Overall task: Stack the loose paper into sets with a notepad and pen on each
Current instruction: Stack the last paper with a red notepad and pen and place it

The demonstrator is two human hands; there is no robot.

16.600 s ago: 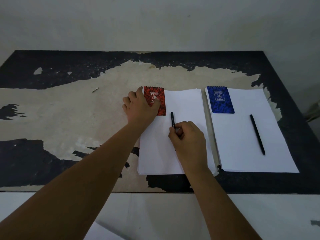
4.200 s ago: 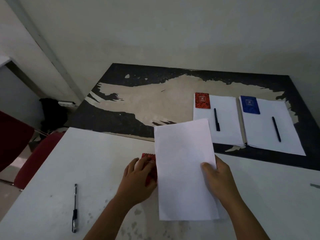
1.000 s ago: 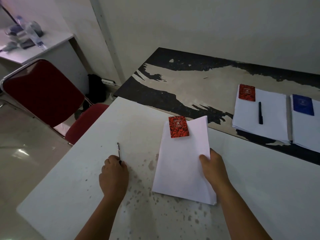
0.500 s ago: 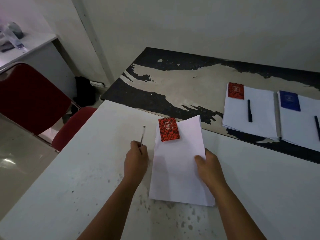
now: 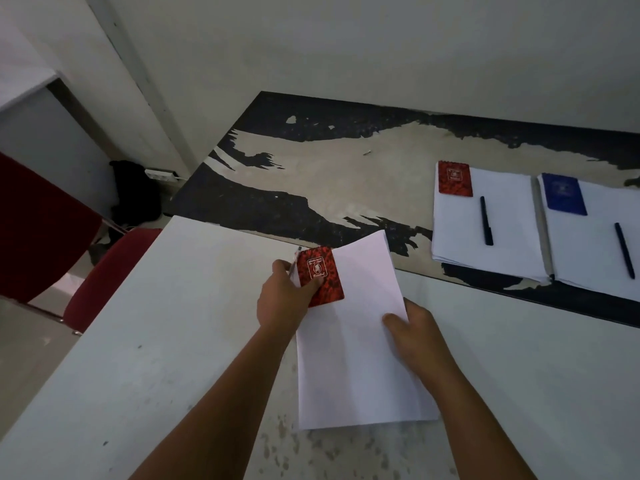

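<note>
Head view: three paper stacks, three notepads, three pens. Left hand grip clamps the third pen and touches the near red notepad; right hand grip pinches the near paper stack on the white bench.

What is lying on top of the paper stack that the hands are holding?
A red notepad lies on the stack's top-left corner, gripped by the left hand, which also holds a pen, mostly hidden. The right hand covers the right edge.
</note>
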